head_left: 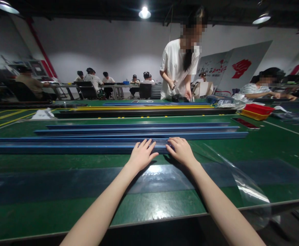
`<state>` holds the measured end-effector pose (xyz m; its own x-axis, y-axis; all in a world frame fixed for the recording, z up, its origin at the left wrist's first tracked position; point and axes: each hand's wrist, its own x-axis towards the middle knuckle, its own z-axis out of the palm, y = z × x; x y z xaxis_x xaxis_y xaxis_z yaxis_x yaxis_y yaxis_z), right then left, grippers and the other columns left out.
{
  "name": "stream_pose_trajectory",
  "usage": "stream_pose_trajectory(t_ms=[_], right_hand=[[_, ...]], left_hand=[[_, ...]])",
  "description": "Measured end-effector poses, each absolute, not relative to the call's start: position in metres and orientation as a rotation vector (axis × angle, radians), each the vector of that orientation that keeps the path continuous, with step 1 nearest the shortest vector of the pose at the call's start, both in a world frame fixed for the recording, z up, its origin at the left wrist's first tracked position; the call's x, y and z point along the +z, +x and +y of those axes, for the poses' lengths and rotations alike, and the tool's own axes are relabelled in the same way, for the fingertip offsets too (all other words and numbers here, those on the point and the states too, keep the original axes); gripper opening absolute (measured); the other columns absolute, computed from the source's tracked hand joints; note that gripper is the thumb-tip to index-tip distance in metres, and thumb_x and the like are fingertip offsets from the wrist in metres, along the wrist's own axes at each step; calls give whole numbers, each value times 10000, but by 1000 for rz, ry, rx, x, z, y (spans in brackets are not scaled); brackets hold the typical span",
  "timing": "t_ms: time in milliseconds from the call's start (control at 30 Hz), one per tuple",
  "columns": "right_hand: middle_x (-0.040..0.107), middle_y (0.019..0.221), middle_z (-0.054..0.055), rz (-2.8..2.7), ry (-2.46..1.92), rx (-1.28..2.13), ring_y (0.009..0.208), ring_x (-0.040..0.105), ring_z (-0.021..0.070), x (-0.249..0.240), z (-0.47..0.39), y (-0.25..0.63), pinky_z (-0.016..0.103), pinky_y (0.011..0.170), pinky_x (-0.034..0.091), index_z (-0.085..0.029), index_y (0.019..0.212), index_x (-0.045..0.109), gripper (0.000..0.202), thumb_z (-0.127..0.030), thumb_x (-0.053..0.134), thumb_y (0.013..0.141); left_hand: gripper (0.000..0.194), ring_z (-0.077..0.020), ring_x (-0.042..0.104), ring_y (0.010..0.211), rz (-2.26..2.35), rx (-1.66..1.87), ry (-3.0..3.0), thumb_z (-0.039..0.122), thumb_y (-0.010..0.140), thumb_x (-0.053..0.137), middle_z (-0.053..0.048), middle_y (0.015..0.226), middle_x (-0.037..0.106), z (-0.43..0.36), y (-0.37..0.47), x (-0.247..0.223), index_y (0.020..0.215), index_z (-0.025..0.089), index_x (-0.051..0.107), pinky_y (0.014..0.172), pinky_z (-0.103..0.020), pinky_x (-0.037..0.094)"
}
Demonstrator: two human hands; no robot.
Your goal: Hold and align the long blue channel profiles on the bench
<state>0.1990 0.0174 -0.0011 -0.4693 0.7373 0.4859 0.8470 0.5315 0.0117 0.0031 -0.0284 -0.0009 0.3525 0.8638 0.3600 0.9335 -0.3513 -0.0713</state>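
Note:
A long blue channel strip (62, 149) lies across the green table, its right end near my hands. My left hand (142, 155) rests on this strip with its fingers spread. Close to its right end, my right hand (182, 150) lies with fingers apart, their tips at the strip's edge. Clear film (249, 191) curls from beside my right hand down over the table's front edge. Nearer to me, a flat translucent sheet (157, 176) stretches across the table under my forearms.
More blue strips (141, 135) lie behind, then yellow (144, 108) and black ones (144, 112). A phone (245, 123) and a red tray (258, 109) are at the right. Across the table (149, 213) stands a person (178, 68) in white.

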Motion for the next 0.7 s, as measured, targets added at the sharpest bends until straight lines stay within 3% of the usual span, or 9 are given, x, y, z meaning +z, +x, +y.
stream_pose_trajectory(t_ms=[333, 700], right_hand=[[649, 949, 72, -2188, -1366, -450, 887, 540, 184, 2, 16, 200, 290, 780, 309, -175, 873, 614, 310, -313, 337, 883], [666, 913, 77, -2203, -1448, -435, 858, 567, 190, 0, 17, 199, 284, 752, 327, -175, 837, 637, 325, -317, 347, 878]], left_hand=[[469, -265, 391, 1221, -1701, -403, -2280, 506, 874, 306, -64, 1326, 452, -26, 1, -1, 1239, 261, 469, 957, -445, 341], [480, -297, 481, 1107, -1870, -409, -2082, 494, 883, 274, -129, 1217, 542, -28, -5, 9, 1064, 171, 579, 881, -436, 357]])
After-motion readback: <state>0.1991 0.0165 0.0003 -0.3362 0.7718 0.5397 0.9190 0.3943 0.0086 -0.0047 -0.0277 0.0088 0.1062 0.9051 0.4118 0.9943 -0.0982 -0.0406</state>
